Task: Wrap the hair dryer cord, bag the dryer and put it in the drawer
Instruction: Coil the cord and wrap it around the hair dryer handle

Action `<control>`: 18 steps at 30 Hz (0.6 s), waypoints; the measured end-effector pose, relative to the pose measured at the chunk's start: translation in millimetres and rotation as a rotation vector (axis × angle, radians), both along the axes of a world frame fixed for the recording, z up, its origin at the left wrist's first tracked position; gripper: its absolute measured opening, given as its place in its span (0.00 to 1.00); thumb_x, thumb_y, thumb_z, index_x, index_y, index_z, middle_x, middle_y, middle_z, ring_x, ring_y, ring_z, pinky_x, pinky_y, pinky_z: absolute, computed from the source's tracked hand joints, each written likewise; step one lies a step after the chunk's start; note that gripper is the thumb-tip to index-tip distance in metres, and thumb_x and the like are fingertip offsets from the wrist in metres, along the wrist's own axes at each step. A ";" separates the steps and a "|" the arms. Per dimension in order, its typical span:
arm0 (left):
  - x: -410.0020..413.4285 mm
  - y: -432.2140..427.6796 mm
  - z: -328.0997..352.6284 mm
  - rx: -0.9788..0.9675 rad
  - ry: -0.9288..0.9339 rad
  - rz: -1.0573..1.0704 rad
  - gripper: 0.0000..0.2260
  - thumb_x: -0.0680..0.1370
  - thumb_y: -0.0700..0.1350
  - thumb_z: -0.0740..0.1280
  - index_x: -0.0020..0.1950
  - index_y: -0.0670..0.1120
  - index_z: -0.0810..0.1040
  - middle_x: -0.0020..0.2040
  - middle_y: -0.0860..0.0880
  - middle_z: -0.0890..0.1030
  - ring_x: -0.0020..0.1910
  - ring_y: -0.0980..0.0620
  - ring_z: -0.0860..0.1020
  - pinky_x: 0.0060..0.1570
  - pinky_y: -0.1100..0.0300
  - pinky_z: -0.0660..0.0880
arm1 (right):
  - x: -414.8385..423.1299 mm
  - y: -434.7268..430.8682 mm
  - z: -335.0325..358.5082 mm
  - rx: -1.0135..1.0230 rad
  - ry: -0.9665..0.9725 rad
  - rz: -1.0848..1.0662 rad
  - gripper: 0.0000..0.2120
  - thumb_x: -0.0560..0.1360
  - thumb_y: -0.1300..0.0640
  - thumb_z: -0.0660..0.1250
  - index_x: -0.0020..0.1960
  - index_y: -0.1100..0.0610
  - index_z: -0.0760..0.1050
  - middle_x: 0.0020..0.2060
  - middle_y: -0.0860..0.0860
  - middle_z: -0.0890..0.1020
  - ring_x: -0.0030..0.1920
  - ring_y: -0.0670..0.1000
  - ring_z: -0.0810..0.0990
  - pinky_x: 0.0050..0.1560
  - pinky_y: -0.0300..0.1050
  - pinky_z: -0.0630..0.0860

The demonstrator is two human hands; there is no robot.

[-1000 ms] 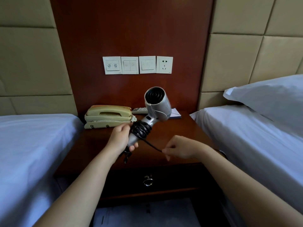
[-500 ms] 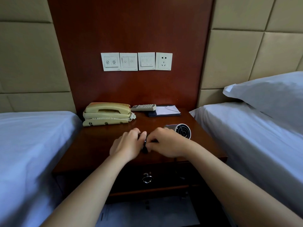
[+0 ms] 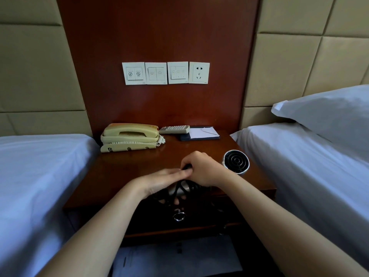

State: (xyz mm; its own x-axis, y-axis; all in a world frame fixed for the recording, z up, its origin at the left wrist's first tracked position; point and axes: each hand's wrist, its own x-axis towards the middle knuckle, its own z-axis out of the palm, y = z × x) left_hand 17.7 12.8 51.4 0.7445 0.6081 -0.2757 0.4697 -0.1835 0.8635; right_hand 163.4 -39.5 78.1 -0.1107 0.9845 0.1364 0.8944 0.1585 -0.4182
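Head view: a second ago we had the hair dryer [image 3: 236, 161] up in the air above the nightstand [image 3: 127, 176], left hand [image 3: 159, 181] on the handle and right hand [image 3: 201, 170] pulling the cord [image 3: 171, 193] out taut. Now the dryer is down at the nightstand's front edge, grille end facing us toward its right side, handle under our hands.

Left hand is flat, fingers pressed together, lying over the handle and the coils. Right hand is curled, fingertips pinching something dark at the handle, most likely the cord end or plug; we can't tell which. A few dark loops hang loose just below the front edge.

Our read: wrapping is nearly done, we're tucking the end. Those slack loops may unwind once we let go, so they need securing first.

Just below the nightstand top, the drawer [image 3: 199, 214] is closed, ring pull [image 3: 178, 216] right under our hands. Bagging not started; no bag that we can identify. Pale sheets lie under the nightstand, unclear what.

Further back on the nightstand: telephone [image 3: 130, 136] at rear left, remote [image 3: 174, 129] and a notepad [image 3: 201, 133] at rear centre, all well clear of the dryer. Beds flank the nightstand both sides. The switch plates and socket [image 3: 199, 72] sit on the panel above, nothing plugged in.
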 end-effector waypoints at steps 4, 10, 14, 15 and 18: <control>4.8 0.5 -1.4 0.016 0.006 -0.095 0.18 0.72 0.55 0.71 0.58 0.51 0.73 0.35 0.46 0.82 0.29 0.54 0.79 0.30 0.64 0.72 | 0.9 3.3 1.8 -0.084 0.080 0.001 0.09 0.74 0.51 0.68 0.38 0.54 0.79 0.34 0.50 0.79 0.38 0.51 0.76 0.38 0.45 0.71; 23.9 -10.6 -10.1 0.200 0.023 -0.016 0.11 0.79 0.49 0.62 0.59 0.46 0.70 0.33 0.45 0.77 0.22 0.56 0.74 0.26 0.65 0.71 | 5.8 1.5 11.4 -0.170 0.232 0.003 0.06 0.75 0.55 0.67 0.44 0.56 0.81 0.31 0.49 0.77 0.33 0.50 0.72 0.30 0.39 0.69; 23.0 -7.4 -3.4 0.461 0.162 0.048 0.16 0.80 0.58 0.55 0.57 0.48 0.71 0.30 0.50 0.76 0.22 0.57 0.72 0.33 0.60 0.71 | 18.1 -10.6 30.6 -0.149 0.230 -0.002 0.07 0.76 0.56 0.64 0.49 0.55 0.80 0.29 0.45 0.75 0.30 0.48 0.71 0.28 0.37 0.69; 21.7 -6.8 -1.0 0.535 0.213 0.054 0.17 0.79 0.60 0.53 0.55 0.49 0.72 0.30 0.52 0.76 0.23 0.57 0.73 0.34 0.60 0.71 | 21.3 -14.7 35.4 -0.147 0.205 -0.004 0.08 0.77 0.56 0.63 0.50 0.55 0.80 0.30 0.45 0.75 0.31 0.48 0.72 0.29 0.37 0.70; 18.6 -7.3 5.8 0.691 0.301 0.088 0.19 0.78 0.63 0.52 0.51 0.52 0.74 0.30 0.52 0.78 0.25 0.57 0.74 0.32 0.60 0.70 | 32.4 -24.9 45.3 -0.236 0.191 -0.017 0.10 0.77 0.52 0.63 0.44 0.55 0.80 0.28 0.47 0.74 0.30 0.45 0.71 0.30 0.36 0.69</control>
